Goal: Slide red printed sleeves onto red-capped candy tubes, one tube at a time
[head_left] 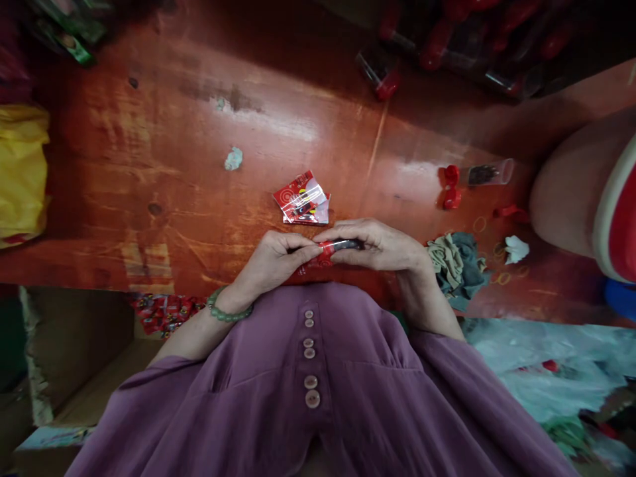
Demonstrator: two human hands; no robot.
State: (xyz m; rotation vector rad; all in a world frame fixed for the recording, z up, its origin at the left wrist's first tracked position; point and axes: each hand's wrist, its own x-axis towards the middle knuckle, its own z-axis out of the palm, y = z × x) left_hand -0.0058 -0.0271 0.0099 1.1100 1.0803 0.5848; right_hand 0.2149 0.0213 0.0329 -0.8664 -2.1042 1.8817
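Just in front of the purple shirt, both my hands meet over a small clear tube (345,245) with dark contents and a red end. My right hand (382,245) wraps its fingers round the dark part of the tube. The fingers of my left hand (275,262) pinch its red end, where a red printed wrapper (318,263) shows beneath the fingertips. Whether the wrapper is around the tube or beside it, I cannot tell. Slightly beyond my hands lie a few flat red printed sleeves (301,199), overlapping on the wooden table (199,165).
At right are another tube (489,173), red caps (452,189), crumpled cloths (457,265), rubber bands (501,278) and a large tub (566,185). More red-capped tubes (382,73) lie at the back. A yellow bag (22,172) and a cardboard box (74,358) are left.
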